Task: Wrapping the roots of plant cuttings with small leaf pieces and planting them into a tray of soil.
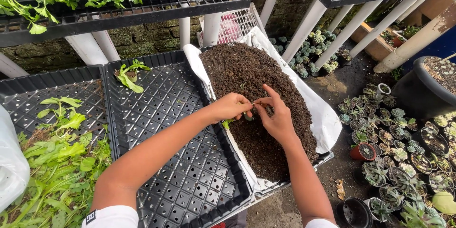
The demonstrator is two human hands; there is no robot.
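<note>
My left hand (pixel 231 107) and my right hand (pixel 276 116) meet over a heap of dark soil (pixel 247 71) that lies on a white sheet (pixel 325 119). Between the fingertips of both hands is a small green seedling (pixel 251 112); a bit of green leaf (pixel 227 123) shows under my left hand. The left fingers are pinched on the seedling. The right thumb and forefinger touch its other end, the remaining fingers spread apart.
A black perforated tray (pixel 175 128) lies left of the soil, with a leafy seedling (pixel 129 75) at its far corner. Another tray (pixel 28 90) farther left holds loose green plants (pixel 57 161). Several small potted succulents (pixel 394 152) stand on the ground at right. Shelves on white posts (pixel 308 19) stand overhead.
</note>
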